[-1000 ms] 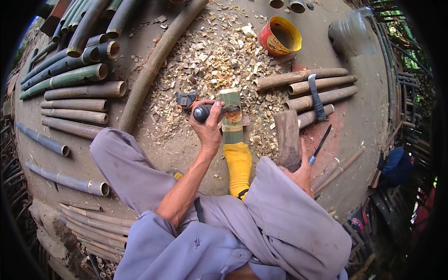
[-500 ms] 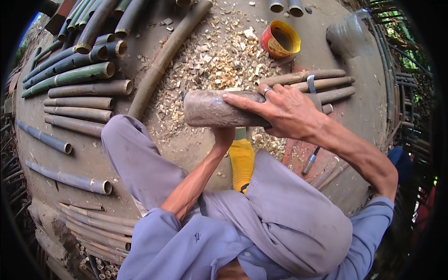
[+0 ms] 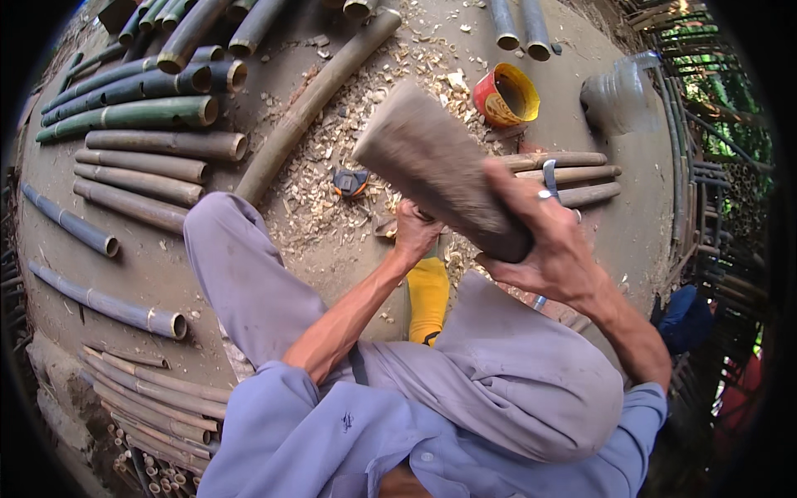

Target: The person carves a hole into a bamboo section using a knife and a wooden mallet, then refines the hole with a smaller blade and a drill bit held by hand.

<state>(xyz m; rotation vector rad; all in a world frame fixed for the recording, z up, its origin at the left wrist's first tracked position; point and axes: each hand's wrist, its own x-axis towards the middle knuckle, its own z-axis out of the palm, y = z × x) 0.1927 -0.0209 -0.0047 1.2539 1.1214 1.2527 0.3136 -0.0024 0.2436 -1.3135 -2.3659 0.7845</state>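
My right hand (image 3: 552, 241) grips a thick brown wooden block (image 3: 444, 170) by its narrower lower end. The block is tilted, its broad end pointing up and to the left, and it is blurred by motion. My left hand (image 3: 418, 231) is closed low in front of me, just left of the block and above a yellow boot (image 3: 427, 303). What its fingers hold is mostly hidden behind the block. Left of that hand, a black and orange tape measure (image 3: 350, 183) lies on wood chips (image 3: 307, 199).
Bamboo poles (image 3: 166, 145) lie stacked at the left, and a long one (image 3: 320, 100) slants across the ground. A red and yellow bucket (image 3: 506, 95) and a clear plastic jug (image 3: 618, 100) stand far right. A curved blade (image 3: 550, 178) rests by bamboo pieces (image 3: 589, 195).
The wooden block has swung from nearly level to a steep tilt, its broad end now higher. The tape measure it hid has come into view. My left hand stays low.
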